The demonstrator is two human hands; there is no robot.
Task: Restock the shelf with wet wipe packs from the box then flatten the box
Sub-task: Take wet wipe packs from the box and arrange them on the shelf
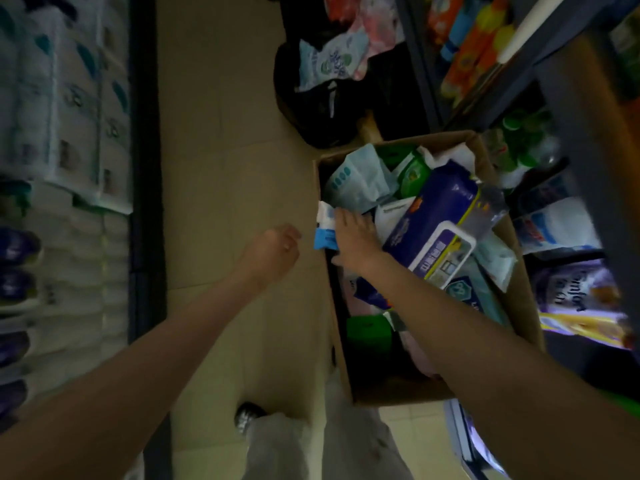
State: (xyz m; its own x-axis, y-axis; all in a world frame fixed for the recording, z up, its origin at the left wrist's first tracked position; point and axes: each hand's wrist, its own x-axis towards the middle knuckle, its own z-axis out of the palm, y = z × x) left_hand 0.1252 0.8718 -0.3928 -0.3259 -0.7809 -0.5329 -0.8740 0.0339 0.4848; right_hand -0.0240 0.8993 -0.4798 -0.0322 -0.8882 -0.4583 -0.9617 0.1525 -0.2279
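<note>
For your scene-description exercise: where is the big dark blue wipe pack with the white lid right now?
In the head view, the dark blue wipe pack lies on top of the other packs in the cardboard box, right of centre, just right of the right hand.

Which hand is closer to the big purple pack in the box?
Right. The right hand is in the box, just left of the purple pack. The left hand hangs outside, over the floor.

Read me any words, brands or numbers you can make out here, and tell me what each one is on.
"Comfort": likely, in white script on the purple pouch on the right shelf; blurred.
Large blue wipe pack in the cardboard box: lid label print too blurred to read.
Pale blue pack with dots: unreadable.
Packs on the left shelf: unreadable.
</note>
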